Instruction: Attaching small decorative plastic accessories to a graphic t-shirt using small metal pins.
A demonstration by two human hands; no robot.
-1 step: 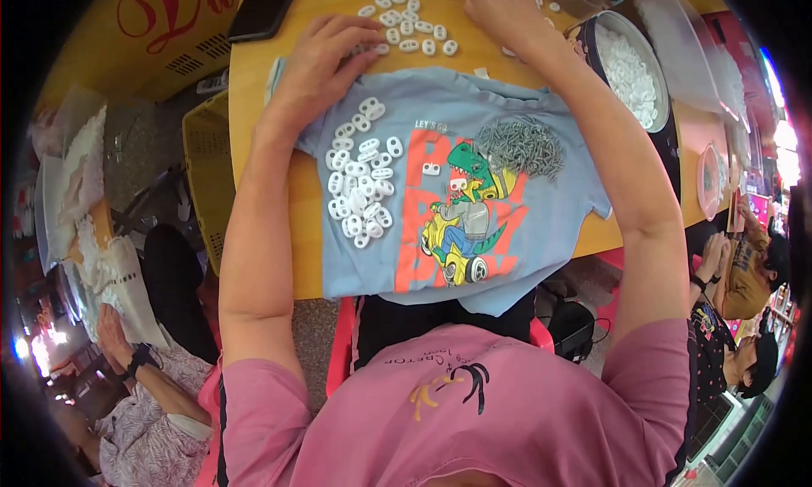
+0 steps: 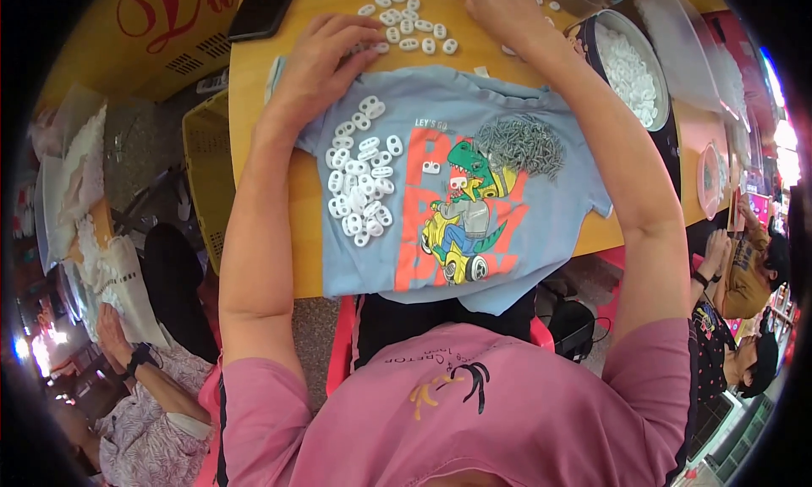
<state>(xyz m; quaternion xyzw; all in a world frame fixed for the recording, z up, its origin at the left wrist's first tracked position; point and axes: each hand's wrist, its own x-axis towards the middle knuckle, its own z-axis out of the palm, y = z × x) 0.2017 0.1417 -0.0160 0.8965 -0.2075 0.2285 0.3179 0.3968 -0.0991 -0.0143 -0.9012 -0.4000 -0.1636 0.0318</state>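
Your left hand (image 2: 326, 60) lies palm down, fingers spread and loosely curled, at the far left edge of the light blue T-shirt (image 2: 457, 191), fingertips touching the scattered white oval pieces (image 2: 406, 22) on the wooden table (image 2: 262, 140). It grips nothing that shows. Your right hand (image 2: 503, 9) sits farther out on the table among the same loose pieces; fingers curl down, and whether they pinch a piece cannot be told. The shirt is spread flat across the near table edge, cartoon dinosaur print up. On its left half: a heap of white oval pieces (image 2: 359, 182). On its upper right: a pile of small grey metal parts (image 2: 520, 144). Right of your right forearm, a round dark bowl (image 2: 651, 64) holds more white pieces. A black phone (image 2: 262, 9) lies at the table's far left corner
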